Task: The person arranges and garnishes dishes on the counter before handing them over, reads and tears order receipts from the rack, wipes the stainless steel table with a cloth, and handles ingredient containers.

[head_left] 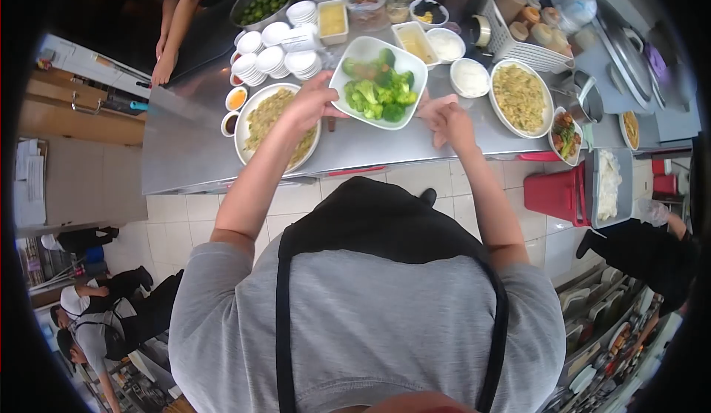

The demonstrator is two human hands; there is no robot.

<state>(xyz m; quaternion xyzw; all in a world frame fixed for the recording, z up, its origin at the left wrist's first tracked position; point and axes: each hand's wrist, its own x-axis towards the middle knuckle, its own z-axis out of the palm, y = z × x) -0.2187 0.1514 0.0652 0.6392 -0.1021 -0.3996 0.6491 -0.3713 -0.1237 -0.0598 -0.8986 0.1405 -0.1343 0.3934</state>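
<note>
A white square bowl of broccoli (380, 91) is held up over the steel counter (200, 139), tilted a little. My left hand (315, 103) grips its left edge, fingers closed on the rim. At the bowl's right side is my right hand (446, 119), its fingers bent together close to the rim; whether they grip it is hard to tell. Below my left forearm, an oval plate of fried rice (268, 126) rests on the counter. Another oval plate of fried rice (521, 97) lies to the right of my right hand.
Stacked white small dishes (272, 59) and a bowl of green limes (263, 4) stand back left. A basket of sauce bottles (529, 39) is back right. Beyond the counter's front edge is a red bin (552, 197). Another person's arms (172, 39) rest at the far left.
</note>
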